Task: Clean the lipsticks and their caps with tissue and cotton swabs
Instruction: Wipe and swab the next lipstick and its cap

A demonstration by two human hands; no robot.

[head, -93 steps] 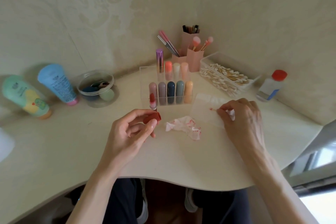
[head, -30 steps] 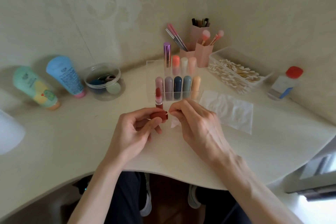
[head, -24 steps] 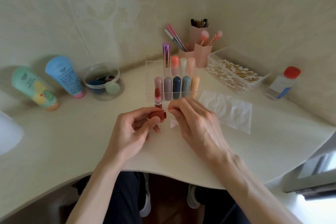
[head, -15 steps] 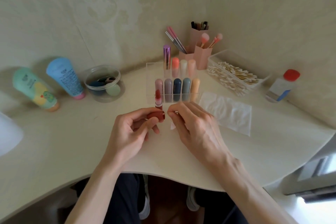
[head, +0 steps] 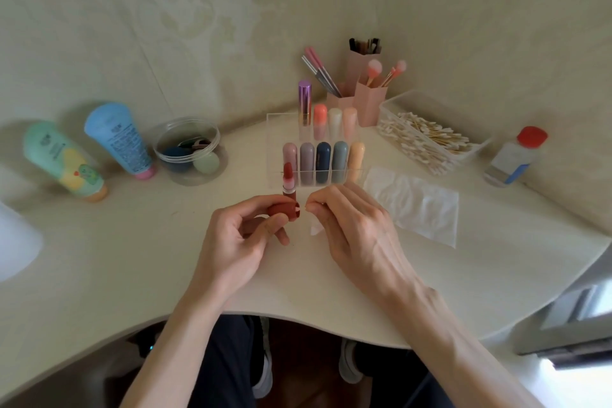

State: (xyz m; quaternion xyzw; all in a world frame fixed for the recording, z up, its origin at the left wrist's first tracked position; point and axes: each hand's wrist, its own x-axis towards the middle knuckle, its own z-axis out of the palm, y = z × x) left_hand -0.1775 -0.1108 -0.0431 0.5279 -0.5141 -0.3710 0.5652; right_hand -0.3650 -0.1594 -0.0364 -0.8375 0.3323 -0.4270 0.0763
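Cream corner desk (head: 159, 275) with a curved front edge, set between pale walls with a faint damask pattern. Nearest, under the edge: dark trousers and light shoes of the seated person.

Over the desk front, the left hand (head: 238, 235) has its fingers curled, thumb and fingertips gripping a dark red lipstick cap (head: 284, 209) held sideways, open end to the right. The right hand (head: 354, 232) is just beside it, thumb and forefinger pinched on a thin cotton swab (head: 299, 209). Only the swab's white tip shows, at the cap's mouth. A corner of crumpled white tissue (head: 316, 229) pokes out beneath the right hand, on the desk.

Just behind the cap: an uncapped red lipstick (head: 288, 179), upright on the desk, right at the front of a clear acrylic organiser (head: 275, 136); cannot tell if they touch. Front row: five capped lipsticks (head: 323, 162), pink, mauve, navy, grey-blue, peach. Back row: a tall purple metallic tube (head: 304, 99), then coral, cream, pale pink. To the right lies a flat white tissue sheet (head: 420, 209).

Left side: a clear round plastic tub (head: 190, 177) with dark blue and pale green pieces inside. Beyond it, a blue squeeze tube (head: 119, 139) and a green-and-yellow squeeze tube (head: 63, 159), both cap-down.

Far right: a clear rectangular box (head: 478, 149) full of wooden-stick swabs (head: 427, 139), and a small clear bottle with a red cap (head: 515, 156). Back corner: pink holders (head: 369, 103) with pink-tipped brushes (head: 374, 68) and darker tools.
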